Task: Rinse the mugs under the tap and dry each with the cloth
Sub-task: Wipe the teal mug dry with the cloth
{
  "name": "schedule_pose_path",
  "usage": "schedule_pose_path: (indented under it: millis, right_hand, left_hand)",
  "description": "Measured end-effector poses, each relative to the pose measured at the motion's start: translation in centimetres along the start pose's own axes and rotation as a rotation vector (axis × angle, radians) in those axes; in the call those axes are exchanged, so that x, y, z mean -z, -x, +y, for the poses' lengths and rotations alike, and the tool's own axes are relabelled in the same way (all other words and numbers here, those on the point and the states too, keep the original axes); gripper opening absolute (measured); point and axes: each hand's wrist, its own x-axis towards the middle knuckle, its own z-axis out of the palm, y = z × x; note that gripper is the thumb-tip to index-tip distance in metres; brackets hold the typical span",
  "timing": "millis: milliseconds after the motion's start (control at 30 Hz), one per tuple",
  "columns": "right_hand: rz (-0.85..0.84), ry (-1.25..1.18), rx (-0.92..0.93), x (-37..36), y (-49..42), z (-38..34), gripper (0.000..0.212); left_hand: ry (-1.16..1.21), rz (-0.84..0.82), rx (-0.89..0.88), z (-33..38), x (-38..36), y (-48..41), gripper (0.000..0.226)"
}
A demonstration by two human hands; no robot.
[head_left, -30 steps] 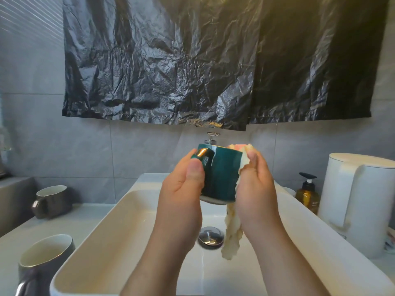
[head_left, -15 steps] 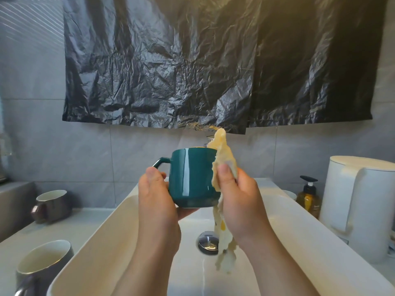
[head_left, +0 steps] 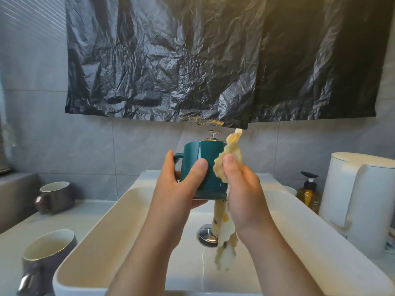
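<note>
**Green mug held up over the white sink**

The left hand (head_left: 179, 186) has its grip wrapped round the green mug (head_left: 203, 154), which is upright above the sink (head_left: 119, 221). The right hand (head_left: 239, 189) pinches the yellow cloth (head_left: 226, 238) against the mug's side. The near grey mug (head_left: 47, 253) and the far grey mug (head_left: 56, 196) stand on the white bench (head_left: 12, 238) on the left. A white kettle (head_left: 363, 199) stands on the right. Crinkly black plastic (head_left: 192, 60) hangs on the grey tiled wall (head_left: 64, 146).

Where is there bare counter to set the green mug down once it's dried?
Best patch: the left counter between the far grey mug and the near grey mug, bordered by the basin wall. The right side is crowded: soap bottle and kettle stand close beside the basin.
</note>
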Motion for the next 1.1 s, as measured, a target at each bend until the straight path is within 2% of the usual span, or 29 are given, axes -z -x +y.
schedule_pose_path:
  millis: [100,200,267,333,400,467,533,633,733,867,933,1000,1033,1100]
  right_hand:
    - [-0.025,0.033,0.028,0.0,0.3,-0.4,0.051]
    - [0.061,0.067,-0.019,0.1,0.0,-1.0,0.052]
    - [0.118,0.034,-0.091,0.5,-0.3,-1.3,0.046]
    - [0.102,-0.003,-0.098,0.3,-0.2,-1.5,0.045]
    - [-0.007,-0.032,0.009,0.0,0.2,-0.8,0.044]
    - [-0.131,-0.056,0.098,-0.2,0.5,-0.2,0.039]
    - [-0.198,-0.062,0.175,-0.3,0.7,0.0,0.035]
    - [-0.265,-0.077,0.235,-0.3,0.7,0.0,0.042]
    - [-0.261,-0.023,0.224,-0.3,0.7,0.2,0.053]
    - [-0.225,0.052,0.248,-0.1,0.4,0.5,0.042]
    - [-0.206,0.025,0.240,0.1,0.2,0.5,0.060]
    - [-0.202,-0.047,0.211,0.3,0.1,0.4,0.073]
    - [-0.202,-0.083,0.190,0.5,0.0,0.2,0.072]
    - [-0.182,-0.137,0.144,0.8,-0.2,-0.4,0.053]
  left_hand:
    - [-0.027,-0.008,0.002,-0.6,0.1,0.0,0.090]
    - [-0.101,0.011,-0.065,-1.2,0.3,0.2,0.100]
    - [-0.106,0.003,-0.088,-1.3,0.3,0.3,0.099]
    - [-0.071,-0.004,-0.079,-1.2,0.1,0.2,0.095]
    - [0.069,-0.012,-0.035,-0.9,-0.1,0.1,0.081]
    - [0.157,0.002,0.000,-0.5,-0.2,-0.1,0.056]
    - [0.190,0.028,0.066,-0.4,-0.2,-0.1,0.048]
    - [0.209,0.050,0.222,-0.3,-0.1,-0.2,0.053]
    - [0.158,0.106,0.312,0.1,-0.2,-0.3,0.051]
    - [-0.036,0.214,0.230,0.0,-0.1,-0.5,0.052]
    - [-0.139,0.134,0.162,0.1,0.0,-0.3,0.068]
    - [-0.141,0.041,0.152,0.2,0.0,0.0,0.071]
    - [-0.127,-0.004,0.149,0.1,0.1,0.1,0.067]
    - [-0.117,-0.067,0.116,-0.1,0.2,0.1,0.057]
